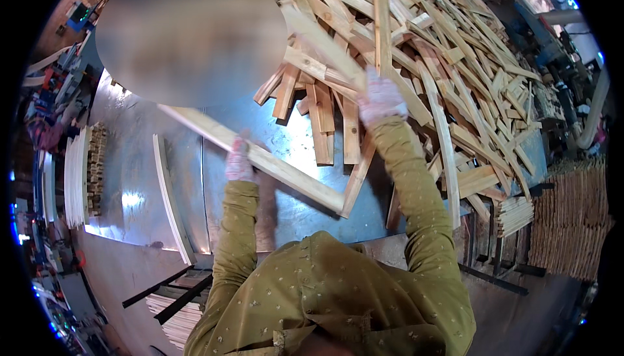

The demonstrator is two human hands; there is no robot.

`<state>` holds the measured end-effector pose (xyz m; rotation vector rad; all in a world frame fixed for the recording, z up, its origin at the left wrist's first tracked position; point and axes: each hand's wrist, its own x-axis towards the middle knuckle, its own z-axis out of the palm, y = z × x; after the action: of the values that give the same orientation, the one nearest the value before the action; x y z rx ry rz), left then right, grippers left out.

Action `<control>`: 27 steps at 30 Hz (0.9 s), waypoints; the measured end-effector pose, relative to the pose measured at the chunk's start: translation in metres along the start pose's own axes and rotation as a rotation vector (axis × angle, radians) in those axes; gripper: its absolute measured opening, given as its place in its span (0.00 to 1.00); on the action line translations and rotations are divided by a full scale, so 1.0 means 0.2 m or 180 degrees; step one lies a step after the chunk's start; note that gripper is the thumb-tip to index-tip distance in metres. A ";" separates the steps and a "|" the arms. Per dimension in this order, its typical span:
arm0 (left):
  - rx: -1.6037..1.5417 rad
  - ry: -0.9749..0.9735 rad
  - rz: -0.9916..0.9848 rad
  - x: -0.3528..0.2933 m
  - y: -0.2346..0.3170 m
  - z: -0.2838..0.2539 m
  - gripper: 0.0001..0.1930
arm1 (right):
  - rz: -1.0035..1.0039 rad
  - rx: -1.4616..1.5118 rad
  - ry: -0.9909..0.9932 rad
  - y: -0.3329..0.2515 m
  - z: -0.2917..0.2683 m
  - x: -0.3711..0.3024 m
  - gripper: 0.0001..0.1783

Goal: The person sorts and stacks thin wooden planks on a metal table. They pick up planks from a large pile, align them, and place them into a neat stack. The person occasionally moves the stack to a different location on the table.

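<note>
Over the metal table (133, 151), a plank (286, 172) crosses the left hand (239, 161).

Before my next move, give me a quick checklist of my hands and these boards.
1. Left hand closed on its board: ok.
2. Right hand firmly gripping the blurred board: cannot tell; motion blur hides the fingers.
3. Lone board on the table apart from the pile: ok, it lies off to the left.
4. Pile sorted: not ok; boards cross at many angles.
5. View beyond the left board's far end: cannot tell; a blurred patch covers it.
</note>
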<state>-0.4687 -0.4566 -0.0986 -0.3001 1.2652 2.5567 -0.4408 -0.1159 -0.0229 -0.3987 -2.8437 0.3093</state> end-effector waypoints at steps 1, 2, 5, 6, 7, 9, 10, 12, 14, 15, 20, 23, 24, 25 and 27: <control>-0.0206 -0.0169 -0.0119 -0.05 -0.08 0.02 0.38 | -0.0215 0.0459 -0.0254 -0.23 -0.10 -0.02 0.50; -0.0410 -0.0323 -0.0259 -0.10 -0.15 0.04 0.39 | -0.0299 0.0587 -0.1473 -0.50 -0.32 -0.07 0.47; -0.1712 -0.0297 -0.0963 -0.17 -0.25 0.36 0.38 | -0.0748 0.0830 -0.1239 -0.64 0.09 -0.34 0.49; -0.1605 -0.0519 -0.1005 -0.16 -0.26 0.30 0.36 | -0.0992 0.0629 -0.0848 -0.64 0.23 -0.35 0.49; -0.1540 -0.0660 -0.0941 -0.13 -0.29 0.15 0.34 | -0.0994 0.0046 0.0208 -0.62 0.12 -0.27 0.50; -0.1385 -0.0411 -0.1020 -0.16 -0.33 0.14 0.28 | 0.0165 -0.0393 0.1604 -0.42 -0.01 -0.02 0.52; -0.1199 -0.0385 -0.0979 -0.17 -0.34 0.16 0.28 | 0.0530 -0.0571 0.1946 -0.22 0.03 0.15 0.54; -0.0850 -0.0363 -0.0812 -0.15 -0.33 0.17 0.29 | 0.1401 -0.0210 0.1093 -0.06 0.05 0.31 0.48; -0.0935 -0.0355 -0.0634 -0.13 -0.31 0.17 0.31 | 0.1466 0.0498 0.0865 0.01 0.02 0.32 0.43; -0.1018 -0.0368 -0.0581 -0.10 -0.28 0.15 0.33 | 0.1517 0.0846 0.0736 0.04 -0.01 0.30 0.40; -0.0656 -0.0568 -0.0635 0.01 -0.34 0.25 0.40 | -0.0925 0.0120 -0.0149 -0.38 0.25 -0.49 0.22; -0.0527 -0.0976 -0.1043 0.01 -0.40 0.15 0.36 | -0.0825 0.0437 -0.0626 -0.26 -0.17 -0.79 0.20; -0.0340 -0.1003 -0.0990 0.05 -0.46 0.07 0.34 | -0.0432 0.0376 0.0127 -0.10 -0.27 -0.89 0.23; -0.0557 -0.1044 -0.1029 0.13 -0.49 -0.14 0.32 | 0.0055 0.0127 0.1148 0.15 -0.35 -0.92 0.26; -0.0882 -0.1246 -0.1228 0.21 -0.52 -0.35 0.30 | 0.1604 -0.0803 0.2192 0.71 -0.47 -1.06 0.35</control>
<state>-0.4685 -0.4467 -0.2301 -0.0778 0.6425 2.2995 -0.1827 -0.0288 -0.0143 -1.0448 -2.0754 -0.0964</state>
